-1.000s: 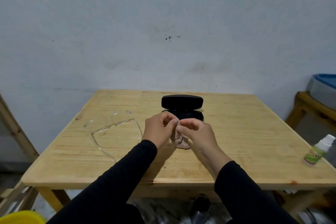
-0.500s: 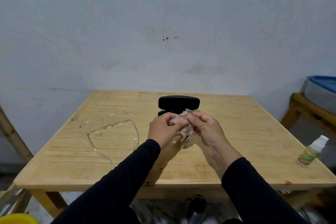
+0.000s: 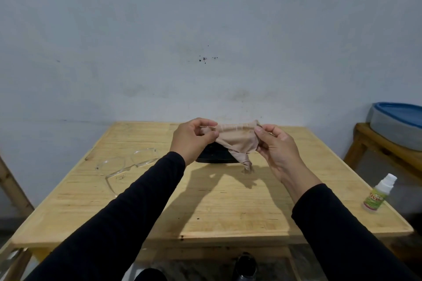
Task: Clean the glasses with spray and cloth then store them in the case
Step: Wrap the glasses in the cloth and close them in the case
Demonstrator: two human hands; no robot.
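My wooden table fills the lower middle against a pale wall; at right, a blue-lidded grey tub sits on a wooden stand.

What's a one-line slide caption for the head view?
Both hands, left hand and right hand, stretch a beige cloth above the black case; clear glasses and spray bottle wait on the table.

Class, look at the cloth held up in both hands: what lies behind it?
Behind the cloth lies the black case on the table. The cloth and left hand cover most of it, hiding its inside.
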